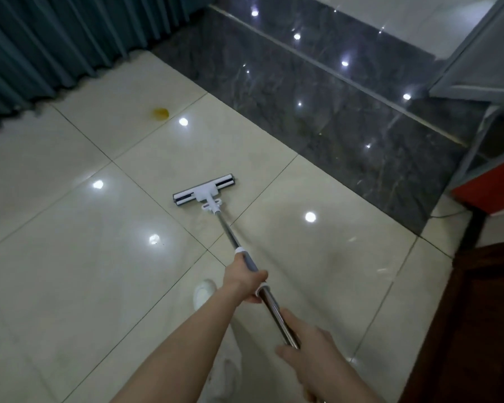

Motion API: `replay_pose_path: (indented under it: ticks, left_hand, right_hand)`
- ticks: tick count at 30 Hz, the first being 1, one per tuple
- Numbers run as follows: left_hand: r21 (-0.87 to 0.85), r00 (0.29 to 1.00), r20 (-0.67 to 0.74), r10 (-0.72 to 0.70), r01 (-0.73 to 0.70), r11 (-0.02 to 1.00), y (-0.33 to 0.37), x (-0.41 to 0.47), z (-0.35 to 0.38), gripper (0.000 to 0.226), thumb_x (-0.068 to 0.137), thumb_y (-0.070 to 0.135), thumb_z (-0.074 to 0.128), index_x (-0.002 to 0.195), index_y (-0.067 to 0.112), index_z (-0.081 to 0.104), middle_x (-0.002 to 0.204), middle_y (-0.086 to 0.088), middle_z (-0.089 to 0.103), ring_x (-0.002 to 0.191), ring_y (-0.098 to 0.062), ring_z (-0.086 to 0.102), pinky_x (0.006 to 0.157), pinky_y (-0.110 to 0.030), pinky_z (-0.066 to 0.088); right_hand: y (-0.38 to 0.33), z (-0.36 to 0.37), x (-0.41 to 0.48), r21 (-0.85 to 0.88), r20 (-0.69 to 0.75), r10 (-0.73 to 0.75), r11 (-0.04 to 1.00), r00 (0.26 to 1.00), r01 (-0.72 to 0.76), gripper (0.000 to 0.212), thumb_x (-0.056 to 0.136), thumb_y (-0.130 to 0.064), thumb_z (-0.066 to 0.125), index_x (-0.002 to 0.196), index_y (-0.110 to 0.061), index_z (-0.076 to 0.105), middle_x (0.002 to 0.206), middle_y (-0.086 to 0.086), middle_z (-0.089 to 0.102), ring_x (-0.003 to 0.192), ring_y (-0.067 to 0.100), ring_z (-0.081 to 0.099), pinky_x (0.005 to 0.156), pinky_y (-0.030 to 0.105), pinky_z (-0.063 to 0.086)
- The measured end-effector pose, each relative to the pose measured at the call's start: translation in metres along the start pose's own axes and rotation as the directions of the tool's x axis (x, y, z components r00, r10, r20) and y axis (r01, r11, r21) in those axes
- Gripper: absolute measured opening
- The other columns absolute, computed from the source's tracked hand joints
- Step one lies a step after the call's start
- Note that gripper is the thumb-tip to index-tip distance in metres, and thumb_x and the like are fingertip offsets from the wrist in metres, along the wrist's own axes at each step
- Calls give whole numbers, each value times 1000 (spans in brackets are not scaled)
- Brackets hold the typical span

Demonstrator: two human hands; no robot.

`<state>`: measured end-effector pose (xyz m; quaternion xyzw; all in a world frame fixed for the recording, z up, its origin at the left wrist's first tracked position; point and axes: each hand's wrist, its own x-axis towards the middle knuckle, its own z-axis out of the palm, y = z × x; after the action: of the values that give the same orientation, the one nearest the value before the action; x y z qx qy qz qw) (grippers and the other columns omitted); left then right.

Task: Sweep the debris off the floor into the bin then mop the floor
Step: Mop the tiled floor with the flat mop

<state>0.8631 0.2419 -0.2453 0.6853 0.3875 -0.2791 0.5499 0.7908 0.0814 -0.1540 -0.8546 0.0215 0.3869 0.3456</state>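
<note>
A flat mop with a white and dark head (204,189) lies on the glossy cream tiled floor (70,257), its metal pole (229,232) running back toward me. My left hand (243,279) grips the grey sleeve of the pole. Lower down, my right hand (306,349) grips the bare metal part. A small yellow-brown piece of debris (160,112) sits on the tiles at the far left, near the curtain and well beyond the mop head.
A teal pleated curtain (56,45) hangs along the far left. A band of dark polished marble (317,91) crosses the floor behind the mop. Dark wooden furniture (477,315) and a red panel (492,184) stand at the right. My white shoe (204,292) shows below the left hand.
</note>
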Motion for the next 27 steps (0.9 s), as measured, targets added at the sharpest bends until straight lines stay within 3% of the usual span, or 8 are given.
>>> replay_pose_path:
  ticks: [4, 8, 12, 17, 21, 27]
  left_hand:
    - [-48, 1000, -23, 8, -9, 999, 40, 51, -48, 46, 75, 16, 72, 109, 23, 42, 93, -7, 46, 71, -28, 62, 39, -35, 54]
    - [-97, 1000, -9, 26, -26, 995, 96, 107, -101, 49, 75, 16, 72, 109, 27, 38, 93, -6, 46, 74, -29, 62, 40, -36, 54]
    - [-116, 999, -25, 20, -23, 993, 155, 161, -159, 52, 77, 17, 72, 116, 21, 39, 100, -12, 50, 74, -30, 64, 40, -35, 54]
    - [-133, 998, -65, 9, -17, 991, 219, 223, -221, 44, 77, 16, 73, 114, 15, 47, 103, -14, 52, 82, -33, 65, 53, -49, 59]
    - [-127, 994, -108, 10, -24, 992, 263, 266, -257, 37, 78, 15, 71, 109, 14, 51, 104, -13, 52, 83, -33, 65, 53, -49, 59]
    - [-136, 981, -195, 4, -32, 990, 332, 326, -302, 30, 79, 16, 70, 100, 18, 49, 103, -12, 53, 77, -28, 64, 53, -47, 60]
  right_hand:
    - [-53, -8, 59, -57, 19, -29, 998, 999, 30, 73, 76, -28, 55, 103, -89, 25, 71, 3, 62, 40, 6, 52, 39, 21, 43]
    - [-119, -26, 129, -35, 49, -15, 999, 999, 17, 70, 82, -26, 58, 116, -78, 23, 69, -2, 61, 38, -1, 53, 38, 16, 43]
    - [-193, -41, 197, 28, 82, 28, 999, 996, -30, 69, 86, -24, 58, 97, -87, 33, 57, -1, 51, 32, 14, 48, 35, 27, 46]
    - [-266, -52, 279, 0, 134, 55, 998, 989, -55, 61, 93, -23, 57, 132, -63, 31, 65, 1, 46, 31, 15, 43, 37, 28, 46]
    - [-318, -66, 336, -22, 150, 4, 1000, 989, -1, 59, 93, -18, 55, 138, -53, 37, 73, 5, 50, 36, 18, 46, 37, 29, 47]
    - [-380, -91, 421, 4, 178, -12, 1000, 984, 12, 63, 94, -21, 54, 142, -54, 29, 71, 6, 51, 39, 20, 48, 35, 24, 42]
